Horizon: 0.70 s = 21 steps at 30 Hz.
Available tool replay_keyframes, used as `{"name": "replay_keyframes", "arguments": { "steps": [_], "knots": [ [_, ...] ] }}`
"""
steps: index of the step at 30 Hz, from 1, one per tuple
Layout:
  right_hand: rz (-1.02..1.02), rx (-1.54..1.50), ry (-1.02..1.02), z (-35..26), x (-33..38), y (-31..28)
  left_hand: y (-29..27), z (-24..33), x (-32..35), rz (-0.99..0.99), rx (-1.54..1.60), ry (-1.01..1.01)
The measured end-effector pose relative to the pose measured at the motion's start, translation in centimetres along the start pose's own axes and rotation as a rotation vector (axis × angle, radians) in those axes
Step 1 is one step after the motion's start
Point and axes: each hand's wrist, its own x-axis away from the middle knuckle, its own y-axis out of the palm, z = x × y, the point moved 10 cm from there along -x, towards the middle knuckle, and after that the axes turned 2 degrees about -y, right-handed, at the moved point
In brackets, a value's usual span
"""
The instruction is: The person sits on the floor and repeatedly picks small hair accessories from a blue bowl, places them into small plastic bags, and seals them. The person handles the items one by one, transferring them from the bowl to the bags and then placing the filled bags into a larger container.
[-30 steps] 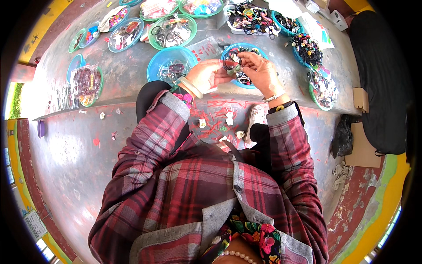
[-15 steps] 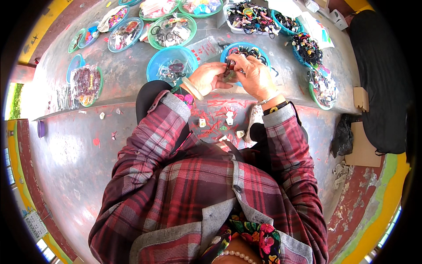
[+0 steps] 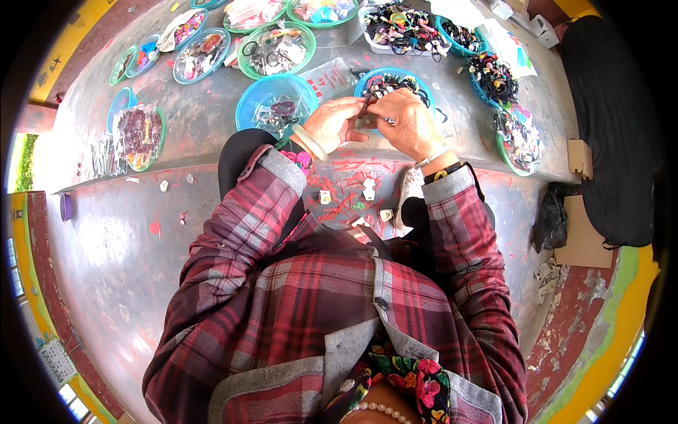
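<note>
A small dark piece (image 3: 365, 113) is being pinched between both hands — left hand (image 3: 333, 124), right hand (image 3: 406, 121). Bowls (image 3: 248, 106) are lying full — much seemingly being left.

Bowls ring the two hands on a concrete ledge.

From the hands, a bowl (image 3: 276, 106) lies at nine o'clock, a tray (image 3: 399, 27) at twelve, another bowl (image 3: 519, 138) at three, and scraps (image 3: 368, 189) at six.

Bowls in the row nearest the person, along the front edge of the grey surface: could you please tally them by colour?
Blue bowls: 3
Green bowls: 2
Total: 5
</note>
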Motion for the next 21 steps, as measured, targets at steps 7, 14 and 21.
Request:
{"name": "replay_keyframes", "arguments": {
  "steps": [7, 14, 21],
  "knots": [
    [-0.048, 0.099, 0.059, 0.5, 0.3, 0.6, -0.8, -0.6, -0.7, -0.008, 0.034, -0.011],
    [-0.208, 0.083, 0.187, 1.9, 1.0, 2.5, -0.4, -0.7, -0.4, 0.026, -0.041, 0.003],
    [-0.235, 0.013, 0.118, 2.1, 1.4, 3.5, -0.5, -0.9, -0.7, 0.017, -0.119, 0.017]
  ]
}}
